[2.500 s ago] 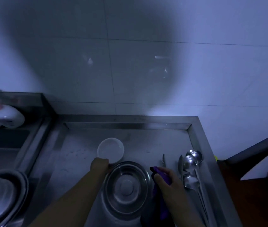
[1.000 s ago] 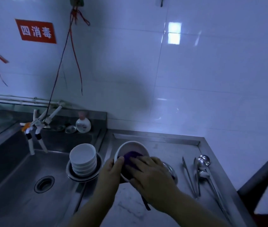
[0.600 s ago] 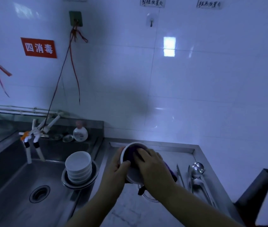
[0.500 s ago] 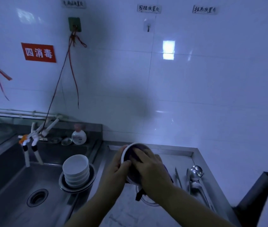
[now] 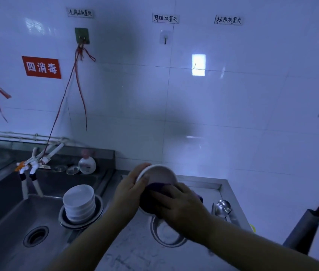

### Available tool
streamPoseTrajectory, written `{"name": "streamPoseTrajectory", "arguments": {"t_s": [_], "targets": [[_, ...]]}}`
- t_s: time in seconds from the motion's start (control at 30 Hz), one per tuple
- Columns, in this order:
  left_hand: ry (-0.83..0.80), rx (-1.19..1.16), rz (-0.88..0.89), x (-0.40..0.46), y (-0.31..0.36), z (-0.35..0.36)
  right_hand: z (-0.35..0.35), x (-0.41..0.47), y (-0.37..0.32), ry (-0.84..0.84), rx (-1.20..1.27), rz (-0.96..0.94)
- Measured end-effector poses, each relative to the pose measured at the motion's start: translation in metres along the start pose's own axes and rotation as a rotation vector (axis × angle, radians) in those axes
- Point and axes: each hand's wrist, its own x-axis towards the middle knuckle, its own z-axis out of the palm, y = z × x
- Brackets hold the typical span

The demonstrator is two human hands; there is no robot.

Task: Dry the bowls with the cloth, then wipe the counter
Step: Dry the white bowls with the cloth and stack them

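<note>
Stainless steel forms the counter, which is seen nearest, streaked and dull under dim bluish light. A metal bowl is set on it, partly covered by the right forearm. Above that bowl, a white bowl is held clear of the counter and tilted with its opening toward the camera. The grip of the left hand is clenched round the bowl's left rim, thumb laid over the edge. A purple cloth is pressed inside the white bowl by the right hand; its fingers are bent over the cloth, so the cloth is taken as grasped, though the fingertips are partly lost in shadow. To the right, ladles are laid on the counter near its raised edge. To the left, a stack of white bowls is stood in a metal basin at the edge of the sink, whose drain is seen nearer the camera. Further back, a tap and a soap bottle are noted at the sink's rear ledge. On the tiled wall beyond, a red sign, a green hook with red cords and handwritten labels are fixed.
</note>
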Motion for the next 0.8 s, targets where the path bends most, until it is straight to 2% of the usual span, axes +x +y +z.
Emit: {"name": "streamPoseTrajectory", "arguments": {"t_s": [0.1,0.2,0.27,0.33,0.43,0.53,0.63,0.73,0.8], "targets": [[-0.239,0.161,-0.028,0.008,0.015,-0.006,-0.003,-0.012,0.028,0.045,-0.143,-0.21],[-0.466,0.248,-0.056,0.019,0.03,-0.012,0.003,-0.016,0.034,0.077,-0.16,-0.257],[-0.435,0.392,-0.028,0.021,0.032,-0.008,0.008,-0.016,0.019,0.117,-0.091,-0.138],[-0.29,0.461,-0.026,0.019,0.031,0.002,0.016,-0.016,-0.003,0.185,-0.013,0.045],[-0.119,0.383,-0.031,0.015,0.025,0.017,0.02,-0.007,-0.034,0.24,0.119,0.289],[-0.056,0.302,-0.002,0.013,0.024,0.022,0.018,0.004,-0.047,0.334,0.223,0.449],[-0.061,0.229,0.003,0.01,0.027,0.02,0.019,0.001,-0.044,0.358,0.156,0.389],[-0.132,0.167,-0.022,0.012,0.031,0.013,0.016,-0.011,-0.02,0.299,0.032,0.168],[-0.267,0.152,-0.072,0.014,0.036,0.005,0.008,-0.019,-0.002,0.244,-0.051,-0.009]]}}
